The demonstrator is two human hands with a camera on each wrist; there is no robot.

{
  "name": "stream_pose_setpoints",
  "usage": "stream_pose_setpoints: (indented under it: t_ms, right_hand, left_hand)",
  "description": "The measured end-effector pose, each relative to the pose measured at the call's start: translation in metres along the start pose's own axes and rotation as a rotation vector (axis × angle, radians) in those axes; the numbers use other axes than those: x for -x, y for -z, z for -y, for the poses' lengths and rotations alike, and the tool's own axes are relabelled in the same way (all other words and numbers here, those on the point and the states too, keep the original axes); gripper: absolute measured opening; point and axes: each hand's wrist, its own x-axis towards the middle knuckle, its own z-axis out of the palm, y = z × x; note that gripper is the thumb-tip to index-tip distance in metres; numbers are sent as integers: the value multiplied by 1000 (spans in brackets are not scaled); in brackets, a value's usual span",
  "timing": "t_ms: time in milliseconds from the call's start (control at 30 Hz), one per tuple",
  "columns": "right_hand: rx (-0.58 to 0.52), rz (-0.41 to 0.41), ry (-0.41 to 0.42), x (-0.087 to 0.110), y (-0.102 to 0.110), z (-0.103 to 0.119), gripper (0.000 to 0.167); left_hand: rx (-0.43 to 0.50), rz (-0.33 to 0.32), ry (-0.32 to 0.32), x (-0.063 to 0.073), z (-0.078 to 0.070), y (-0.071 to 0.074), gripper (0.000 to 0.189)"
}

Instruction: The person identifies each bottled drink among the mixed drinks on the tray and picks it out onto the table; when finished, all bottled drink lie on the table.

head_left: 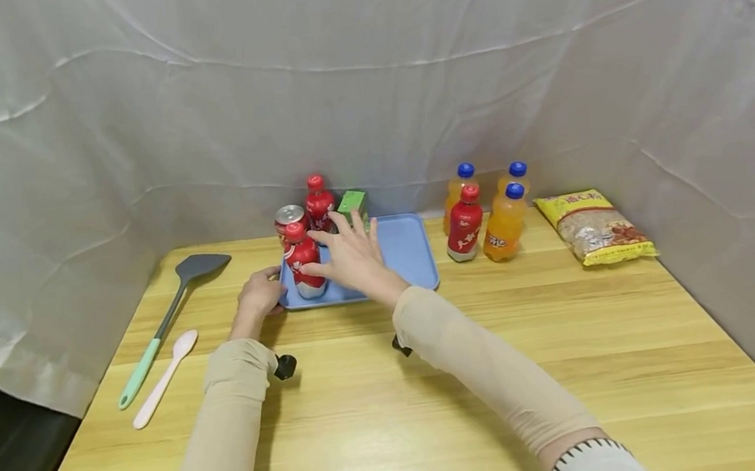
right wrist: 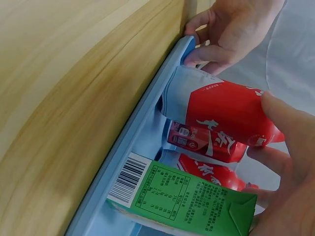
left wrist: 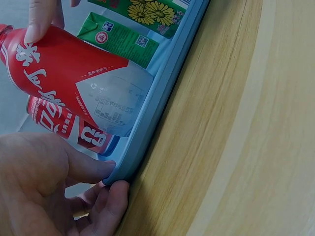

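Observation:
My left hand (head_left: 261, 294) grips the near left corner of a blue tray (head_left: 413, 251), thumb over the rim and fingers beneath. Upright at the tray's front left stands a red-and-white drink bottle (head_left: 301, 257). My right hand (head_left: 355, 257) reaches over the tray, thumb and index finger on either side of this bottle; its other fingers are spread. Behind the bottle are a red soda can (head_left: 289, 216) and a second red bottle (head_left: 318, 199). Green drink cartons (left wrist: 118, 42) stand on the tray too, partly hidden by the right hand in the head view.
Right of the tray stand another red bottle (head_left: 465, 225) and several orange soda bottles (head_left: 504, 225). A yellow food bag (head_left: 597, 228) lies farther right. At the left lie a spatula (head_left: 170, 317) and a pale pink spoon (head_left: 166, 380). Grey cloth (head_left: 363, 113) hangs behind the table.

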Motion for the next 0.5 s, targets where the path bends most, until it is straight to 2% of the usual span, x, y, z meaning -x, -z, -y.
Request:
stream_pose_setpoints:
  t_ms: [233,500]
  right_hand:
    - [45,-9,2,-3,0,8,83]
    - [56,-96,45,-4,-4,9,76]
  left_hand:
    - [-10,-7,-14,1,-2,0,62]
    - [-13,-10,-20,1,-1,0,62]
